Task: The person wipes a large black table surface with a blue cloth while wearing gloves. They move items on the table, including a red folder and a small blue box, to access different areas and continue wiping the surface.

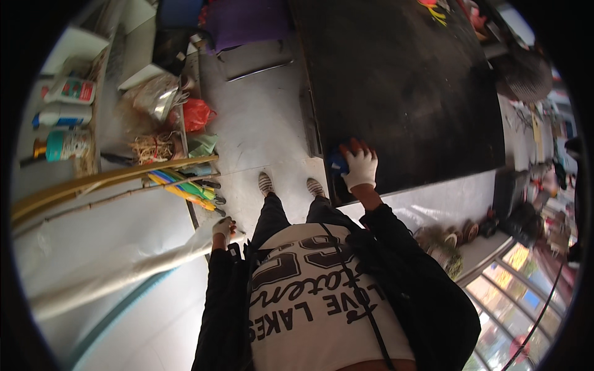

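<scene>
My right hand (362,164), in a white glove with reddish fingertips, rests on the near left corner of a black tabletop (403,102). A crumpled blue cloth (338,162) shows beside the thumb and partly under the palm. The hand hides the rest of it. My left hand (224,227), gloved as well, hangs low at my side with its fingers loosely bent and a little apart. Nothing shows in it. It is nearest to the end of a long whitish roll of sheeting (153,264).
Left stand shelves with bottles (69,116), a red plastic bag (197,114) and folded umbrellas (188,188). A bamboo stick (125,195) juts towards the walkway (255,111). A purple chair (248,23) stands ahead. Yellow and red items (434,9) lie at the table's far end.
</scene>
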The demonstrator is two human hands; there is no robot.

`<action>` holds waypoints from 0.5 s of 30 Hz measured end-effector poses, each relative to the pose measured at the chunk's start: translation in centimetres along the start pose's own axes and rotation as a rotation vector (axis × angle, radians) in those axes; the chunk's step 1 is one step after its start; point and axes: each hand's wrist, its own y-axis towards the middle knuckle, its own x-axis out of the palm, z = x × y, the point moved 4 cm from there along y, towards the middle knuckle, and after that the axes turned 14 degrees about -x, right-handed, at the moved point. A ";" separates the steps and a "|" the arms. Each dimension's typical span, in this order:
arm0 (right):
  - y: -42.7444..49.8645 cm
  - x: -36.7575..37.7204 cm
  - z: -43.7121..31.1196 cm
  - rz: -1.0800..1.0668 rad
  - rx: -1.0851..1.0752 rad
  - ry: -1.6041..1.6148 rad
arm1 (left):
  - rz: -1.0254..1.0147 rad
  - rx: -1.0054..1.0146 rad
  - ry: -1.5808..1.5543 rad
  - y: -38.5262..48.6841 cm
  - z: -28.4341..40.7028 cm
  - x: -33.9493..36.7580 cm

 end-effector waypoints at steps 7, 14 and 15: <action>-3.3 -1.3 -1.1 0.082 0.409 0.067 | 0.080 0.233 0.424 -1.8 16.9 0.2; -5.9 1.0 1.0 0.701 0.811 0.957 | -0.077 0.321 0.724 -4.4 24.8 11.4; -6.2 2.2 1.4 0.848 0.956 1.338 | -0.118 0.354 0.781 -4.9 25.1 13.3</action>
